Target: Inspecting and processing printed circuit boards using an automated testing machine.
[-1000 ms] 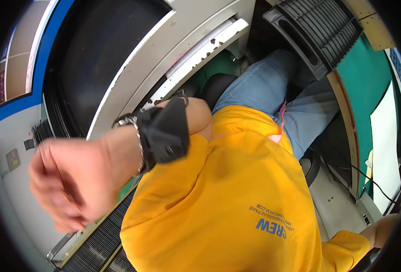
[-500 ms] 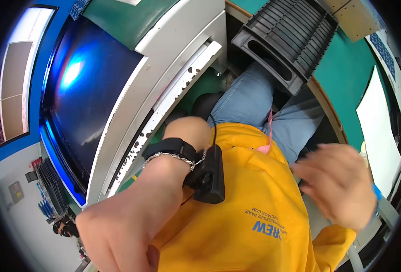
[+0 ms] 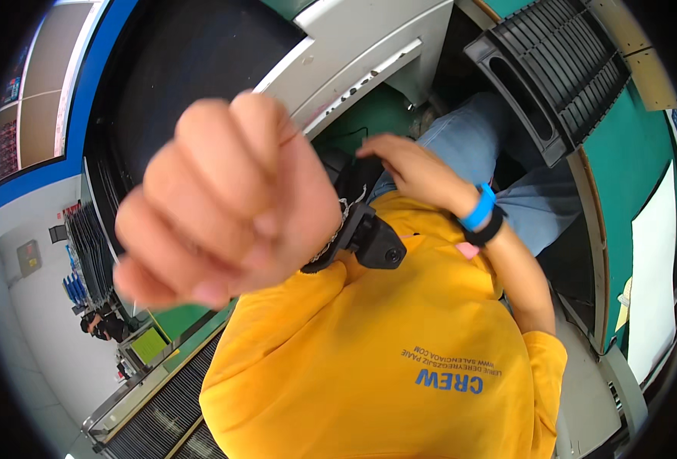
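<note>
My left hand [image 3: 224,203] is raised close to the camera, large and slightly blurred, its fingers curled into a fist with nothing visible in them. At its wrist are a silver chain bracelet [image 3: 345,218] and a small black camera-like device [image 3: 380,243]. My right hand [image 3: 418,170] reaches across my lap toward the left forearm, with its fingers stretched out over a dark strap [image 3: 356,177]. Whether they touch the strap is unclear. A blue wristband [image 3: 479,206] and a black band [image 3: 493,227] circle the right wrist.
A black slotted rack [image 3: 556,73] rests at the upper right on the edge of a green-topped table [image 3: 621,183]. A white sheet [image 3: 652,268] lies farther right. The off-white machine frame [image 3: 353,61] stands ahead, with a screen [image 3: 44,84] at far left.
My left fist has risen from the lower left toward the camera. My right hand has moved left and forward, from beside the table to the left forearm. The view has shifted.
</note>
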`<act>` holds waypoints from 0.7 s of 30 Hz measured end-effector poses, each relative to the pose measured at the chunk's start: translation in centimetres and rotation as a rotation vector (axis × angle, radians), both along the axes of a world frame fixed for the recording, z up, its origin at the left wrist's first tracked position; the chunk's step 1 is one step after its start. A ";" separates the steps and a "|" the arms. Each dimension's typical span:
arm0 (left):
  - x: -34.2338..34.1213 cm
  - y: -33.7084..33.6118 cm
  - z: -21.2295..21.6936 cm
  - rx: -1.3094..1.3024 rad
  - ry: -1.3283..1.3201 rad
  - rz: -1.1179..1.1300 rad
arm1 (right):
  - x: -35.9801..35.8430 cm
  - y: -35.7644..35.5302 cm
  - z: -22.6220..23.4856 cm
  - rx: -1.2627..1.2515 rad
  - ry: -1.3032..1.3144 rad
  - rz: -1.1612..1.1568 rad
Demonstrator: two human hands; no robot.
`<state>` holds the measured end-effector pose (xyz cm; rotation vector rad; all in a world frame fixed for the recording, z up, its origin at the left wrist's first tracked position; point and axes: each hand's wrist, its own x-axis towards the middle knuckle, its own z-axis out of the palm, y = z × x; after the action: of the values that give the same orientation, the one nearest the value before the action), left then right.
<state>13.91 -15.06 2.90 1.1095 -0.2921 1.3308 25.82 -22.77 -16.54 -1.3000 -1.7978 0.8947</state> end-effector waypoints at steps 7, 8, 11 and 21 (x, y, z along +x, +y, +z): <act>4.6 0.7 -2.1 -0.199 -0.009 -0.123 | 0.7 -3.1 6.8 0.093 0.459 -0.018; 5.0 0.8 -2.4 -0.176 -0.006 -0.152 | 1.5 -3.6 6.1 0.038 0.377 -0.017; 6.3 0.9 -2.4 -0.002 0.021 -0.096 | 2.7 -3.9 6.0 0.028 0.219 -0.082; 7.6 0.3 -4.2 -0.164 0.134 0.034 | 2.8 -7.5 10.3 -0.146 0.461 -0.215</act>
<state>21.51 -14.74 -1.33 1.0631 -0.0650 1.2795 28.57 -30.27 -6.20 -1.2256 -1.2332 1.1127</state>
